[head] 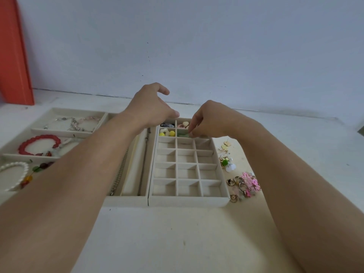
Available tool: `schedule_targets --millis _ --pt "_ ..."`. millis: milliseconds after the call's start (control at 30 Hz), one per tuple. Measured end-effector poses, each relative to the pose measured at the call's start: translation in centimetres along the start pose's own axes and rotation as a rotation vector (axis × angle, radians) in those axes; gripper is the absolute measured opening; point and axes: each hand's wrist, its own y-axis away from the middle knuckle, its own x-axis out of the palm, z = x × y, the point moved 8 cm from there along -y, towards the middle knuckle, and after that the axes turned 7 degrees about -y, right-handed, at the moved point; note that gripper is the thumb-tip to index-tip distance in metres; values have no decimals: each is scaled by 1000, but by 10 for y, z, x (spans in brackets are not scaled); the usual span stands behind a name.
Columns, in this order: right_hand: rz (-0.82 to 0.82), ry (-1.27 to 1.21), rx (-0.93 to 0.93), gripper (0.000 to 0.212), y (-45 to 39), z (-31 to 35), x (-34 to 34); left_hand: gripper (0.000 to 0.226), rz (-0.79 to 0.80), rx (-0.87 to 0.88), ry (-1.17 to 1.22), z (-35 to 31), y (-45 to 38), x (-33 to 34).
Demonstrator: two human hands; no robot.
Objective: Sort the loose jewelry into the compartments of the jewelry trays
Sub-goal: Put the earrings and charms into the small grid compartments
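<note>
A beige grid tray (pixel 189 200) with many small compartments lies in front of me. Its far cells hold a dark piece (pixel 167 125), a pink and cream heart piece (pixel 184 124) and yellow beads (pixel 167 133). My right hand (pixel 208 121) reaches into the far middle cell and pinches a small pale green piece (pixel 184 135) at its fingertips. My left hand (pixel 151 107) hovers above the tray's far left corner with loosely curled fingers and nothing in it. Loose earrings and rings (pixel 243 185) lie on the table right of the tray.
A long-slot tray (pixel 126 201) with chains adjoins the grid tray on the left. Further left, a bracelet tray (pixel 17 154) holds a red bead bracelet (pixel 39 144), a pearl bracelet (pixel 13 174) and pale pink bracelets (pixel 78 123). An orange box (pixel 13 56) stands at the far left by the wall.
</note>
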Motion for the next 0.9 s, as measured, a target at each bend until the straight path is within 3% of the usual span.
schedule_targets --millis 367,733,900 --pt "95 149 -45 18 -1 5 17 56 5 3 -34 1 -3 3" --pt "72 106 -47 30 0 10 12 48 -3 2 -25 2 -5 3" --pt "92 129 -59 16 -2 9 17 44 -4 14 -20 2 -5 4"
